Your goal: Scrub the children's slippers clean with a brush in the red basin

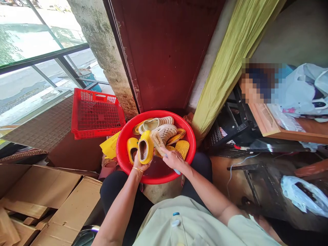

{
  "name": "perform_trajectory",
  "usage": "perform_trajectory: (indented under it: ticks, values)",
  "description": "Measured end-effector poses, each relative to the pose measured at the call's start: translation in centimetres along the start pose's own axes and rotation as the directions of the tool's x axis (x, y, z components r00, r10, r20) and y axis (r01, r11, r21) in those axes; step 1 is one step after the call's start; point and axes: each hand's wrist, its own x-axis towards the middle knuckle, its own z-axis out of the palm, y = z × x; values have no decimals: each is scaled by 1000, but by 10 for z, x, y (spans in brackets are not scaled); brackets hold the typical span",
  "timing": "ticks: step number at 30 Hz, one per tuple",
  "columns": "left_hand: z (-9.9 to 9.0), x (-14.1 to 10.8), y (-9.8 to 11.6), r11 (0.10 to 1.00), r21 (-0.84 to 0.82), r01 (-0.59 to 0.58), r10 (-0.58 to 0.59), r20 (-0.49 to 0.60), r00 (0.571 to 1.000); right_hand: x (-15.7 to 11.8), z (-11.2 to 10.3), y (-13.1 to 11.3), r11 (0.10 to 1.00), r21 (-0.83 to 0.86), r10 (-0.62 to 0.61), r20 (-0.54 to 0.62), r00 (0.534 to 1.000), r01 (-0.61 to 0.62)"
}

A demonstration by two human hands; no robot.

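My left hand [143,165] grips a yellow clog [145,145], its opening turned toward me, over a red basin [123,150]. In my right hand [172,159] is a scrub brush [157,141] with tan bristles, slightly blurred, against or close beside the clog's right side. A bit of pale blue handle shows below my palm. Inside the basin lie another yellow clog [131,147], a cream clog [167,131] with holes, a second cream shoe [159,123] and several yellow sandals [182,149]. Some of these are partly covered by others.
A red plastic crate [98,114] stands left of the basin, above opened cardboard boxes [61,212]. Behind the basin is a dark red door [166,54], with a yellow-green curtain [225,68] beside it. A wooden table [271,123] with plastic bags [304,92] stands at right.
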Motion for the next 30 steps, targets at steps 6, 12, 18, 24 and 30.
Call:
perform_trajectory:
  ticks: [6, 12, 18, 24, 30]
  values:
    - [10, -9, 1, 993, -120, -6, 5, -9, 1000, -3, 12, 6, 971, 183, -131, -127, 983, 153]
    - [22, -3, 0, 973, -176, -147, 142, -43, 989, -40, 46, -2, 952, 14, -292, -266, 919, 307]
    - [23, -7, 6, 988, -102, -117, 114, -39, 993, -14, 44, 12, 846, -339, -482, -159, 862, 411]
    - [27, -6, 14, 978, -77, -194, 191, -40, 981, -16, -2, 69, 866, -428, -358, -169, 918, 259]
    - [17, 18, -17, 884, 123, -451, 466, -155, 871, -19, 17, -16, 895, -324, -330, -17, 944, 307]
